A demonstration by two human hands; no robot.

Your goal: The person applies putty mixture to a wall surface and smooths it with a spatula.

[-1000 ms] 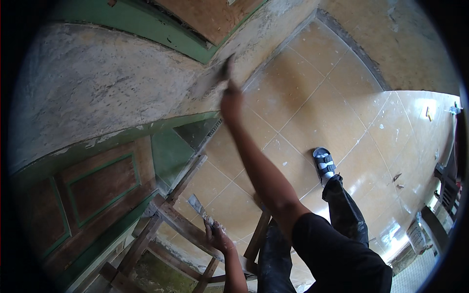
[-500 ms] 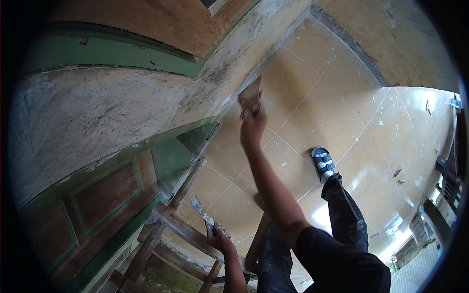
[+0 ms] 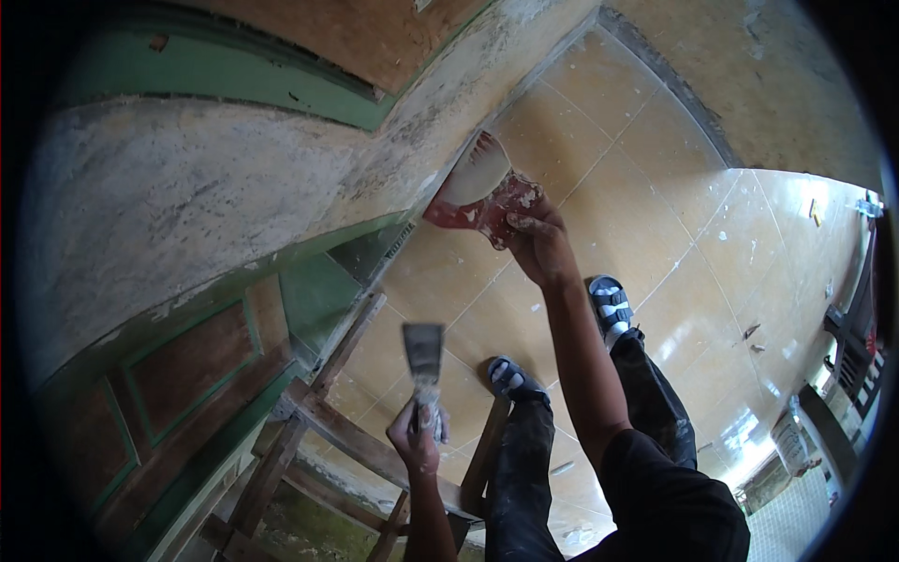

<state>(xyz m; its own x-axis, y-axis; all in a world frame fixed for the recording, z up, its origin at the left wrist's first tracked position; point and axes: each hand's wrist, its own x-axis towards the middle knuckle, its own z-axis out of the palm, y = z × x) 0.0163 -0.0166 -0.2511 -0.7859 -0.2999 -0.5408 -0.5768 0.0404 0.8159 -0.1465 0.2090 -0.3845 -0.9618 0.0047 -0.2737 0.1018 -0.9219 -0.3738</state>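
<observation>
My right hand (image 3: 539,245) grips a red plastic spreader (image 3: 452,214) with a broad pale smear of paste on its face and crusted bits around the grip, held beside the weathered plaster wall (image 3: 234,183). Below and to the left, my left hand (image 3: 421,436) holds a putty knife (image 3: 422,347), metal blade upward, its handle caked with pale material. The knife is above a wooden frame of boards (image 3: 350,431). My two feet in dark sandals (image 3: 609,300) show on the tiled floor (image 3: 655,215) below.
A green and brown panelled door or shutter (image 3: 187,365) is at lower left. A green-framed brown board (image 3: 356,37) sits at top left. Another wall (image 3: 749,75) meets the floor at top right. Dark wooden furniture (image 3: 847,347) lines the right edge, and small debris lies on the tiles.
My right hand has come away from the plaster, rightward, turning the spreader's face up. My left hand and knife have risen and swung upright. My other sandalled foot has come into view.
</observation>
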